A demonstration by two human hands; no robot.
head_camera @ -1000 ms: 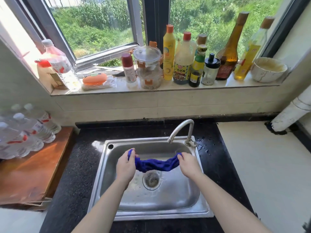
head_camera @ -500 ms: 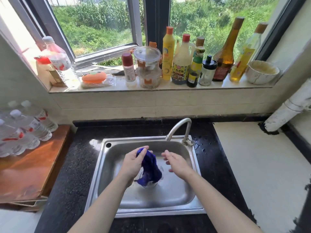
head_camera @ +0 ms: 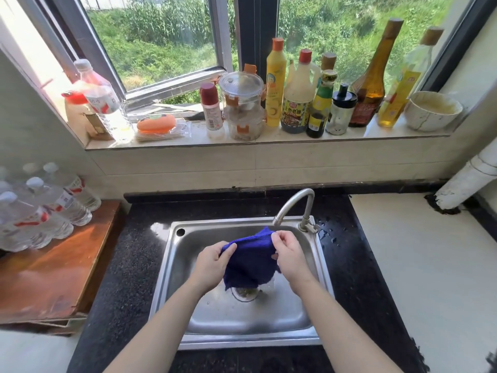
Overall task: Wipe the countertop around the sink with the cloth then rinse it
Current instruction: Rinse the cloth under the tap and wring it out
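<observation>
Blue cloth (head_camera: 250, 262) — between left grip (head_camera: 212, 262), right grip (head_camera: 289, 254)

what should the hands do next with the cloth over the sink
Probably let the right hand release the blue cloth and open the faucet: no water shows at the spout, while the left hand also grips the cloth, spread just under the spout over the sink.

We see the left forearm (head_camera: 164, 316) and right forearm (head_camera: 333, 316) bare, uncovered from the sink's (head_camera: 242, 343) near rim down to frame bottom. Left hand (head_camera: 212, 262) and right hand (head_camera: 289, 258) bare too, over the sink.
</observation>
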